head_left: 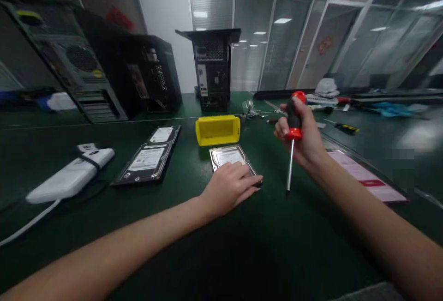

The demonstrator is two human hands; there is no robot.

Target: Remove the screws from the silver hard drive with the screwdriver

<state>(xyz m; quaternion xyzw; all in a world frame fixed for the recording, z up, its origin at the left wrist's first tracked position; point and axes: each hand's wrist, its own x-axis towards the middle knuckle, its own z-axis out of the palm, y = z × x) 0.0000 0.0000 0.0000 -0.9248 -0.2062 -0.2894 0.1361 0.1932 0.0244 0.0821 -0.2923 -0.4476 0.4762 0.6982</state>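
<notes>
My left hand [229, 187] lies over the near part of a silver hard drive [225, 155] on the green table, its fingers closed around the right edge. The drive's white label shows partly; its near end is hidden under the hand. To the right, my right hand [309, 140] grips a screwdriver [291, 160] by its red and black handle. Its shaft points down, with the dark tip apart from the drive. Just behind the drive stands a small yellow bin [218, 142], its open side facing me; its floor is mostly hidden.
Two more hard drives [147, 158] lie end to end on the left, beside a white power strip [71, 175]. Black computer cases [213, 72] stand at the back. On the right are a pink sheet [368, 176] and a yellow-black screwdriver [346, 128].
</notes>
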